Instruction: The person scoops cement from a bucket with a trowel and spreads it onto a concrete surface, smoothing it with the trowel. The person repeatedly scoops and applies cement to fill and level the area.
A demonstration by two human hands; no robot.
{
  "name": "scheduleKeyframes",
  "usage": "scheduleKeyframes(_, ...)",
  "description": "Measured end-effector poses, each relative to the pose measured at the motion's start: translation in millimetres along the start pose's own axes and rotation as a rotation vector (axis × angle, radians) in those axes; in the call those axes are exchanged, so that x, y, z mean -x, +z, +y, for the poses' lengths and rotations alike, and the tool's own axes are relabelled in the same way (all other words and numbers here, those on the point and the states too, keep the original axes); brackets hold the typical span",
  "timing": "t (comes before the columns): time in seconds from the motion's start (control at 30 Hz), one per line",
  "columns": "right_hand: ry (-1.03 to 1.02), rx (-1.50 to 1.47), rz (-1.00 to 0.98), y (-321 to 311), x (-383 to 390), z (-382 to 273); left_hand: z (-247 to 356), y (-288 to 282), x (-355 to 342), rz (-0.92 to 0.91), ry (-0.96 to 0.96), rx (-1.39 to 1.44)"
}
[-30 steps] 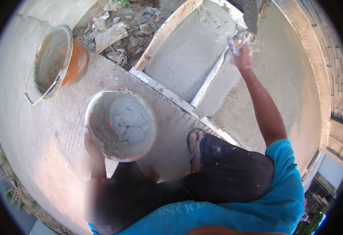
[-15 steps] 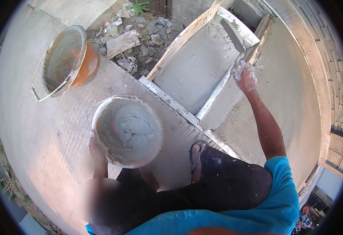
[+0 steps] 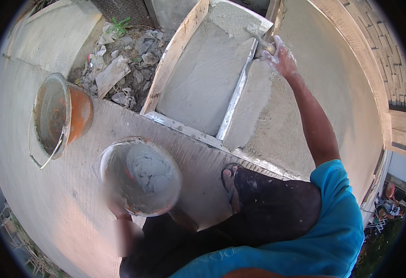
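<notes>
Though the right grip (image 3: 282,58) clasps a trowel (image 3: 270,48), blur leaves the left grip (image 3: 112,198) unclear.

Bucket (image 3: 81,115), left: orange plastic, matt, cement-crusted inside.
Pail (image 3: 113,173), lower centre: cement-smeared wall, rough.
Wet cement (image 3: 150,169), inside it: lumpy, faint sheen.
Panel (image 3: 198,78), upper centre: cement, smooth, damp-looking.
Strip (image 3: 234,103), upper centre: silvery, glossy, metal-looking.
Board (image 3: 175,54), upper centre: pale wood, smeared.
Floor (image 3: 59,190), left: matt grooved concrete.
Shirt (image 3: 314,231), lower right: blue cloth.
</notes>
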State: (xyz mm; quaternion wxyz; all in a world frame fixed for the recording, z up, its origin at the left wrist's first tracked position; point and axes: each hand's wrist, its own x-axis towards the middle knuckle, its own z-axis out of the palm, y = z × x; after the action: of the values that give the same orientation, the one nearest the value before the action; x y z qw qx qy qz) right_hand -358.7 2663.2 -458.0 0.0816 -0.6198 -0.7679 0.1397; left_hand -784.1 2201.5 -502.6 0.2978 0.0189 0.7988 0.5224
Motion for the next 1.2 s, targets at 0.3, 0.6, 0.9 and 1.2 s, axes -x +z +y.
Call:
scheduleKeyframes(0.3, -0.026, 0.026, -0.137, 43.7, -54.6, 37.8, -14.5, -12.6, -8.0, -0.04, -0.002, 0.127)
scheduleKeyframes(0.6, -0.002, 0.188, -0.228, 58.6, -107.2, 33.8, -23.5, -22.3, -13.4, -0.041, 0.047, -0.013)
scheduleKeyframes(0.9, -0.081, 0.185, -0.39, 91.9, -17.0, -7.3, 0.6, 0.8, 4.3, 0.126, -0.112, 0.092)
scheduleKeyframes(1.2, -0.072, 0.294, -0.235, 82.6, -33.7, -7.4, 9.3, 3.4, 13.7, 0.023, -0.054, 0.024)
